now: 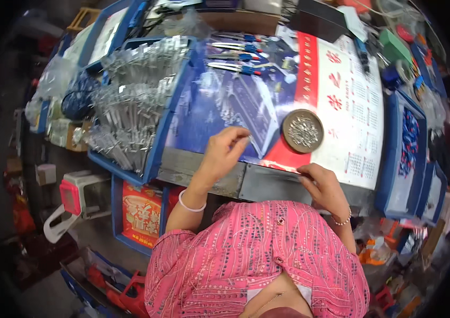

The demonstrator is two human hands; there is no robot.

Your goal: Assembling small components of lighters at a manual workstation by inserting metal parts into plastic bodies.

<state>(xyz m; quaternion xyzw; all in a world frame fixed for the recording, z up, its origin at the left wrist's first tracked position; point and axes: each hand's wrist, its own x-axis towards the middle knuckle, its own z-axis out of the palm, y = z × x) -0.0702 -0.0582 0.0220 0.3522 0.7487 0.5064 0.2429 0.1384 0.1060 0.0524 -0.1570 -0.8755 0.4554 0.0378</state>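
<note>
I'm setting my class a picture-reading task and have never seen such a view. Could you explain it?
No robot here: a fisheye camera on the head of a person looks down, so straight edges bend. The bare left hand and right hand are that person's own. On the printed sheet lie a bowl of small metal pieces and silvery items with blue-and-red ends; a blue tray of silvery parts stands left. Whether the left hand pinches something tiny is unclear. The right hand is at the near table edge, with nothing visibly held.

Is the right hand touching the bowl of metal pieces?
Apart: in the head view, a strip of printed sheet shows between the right hand and the bowl.
</note>
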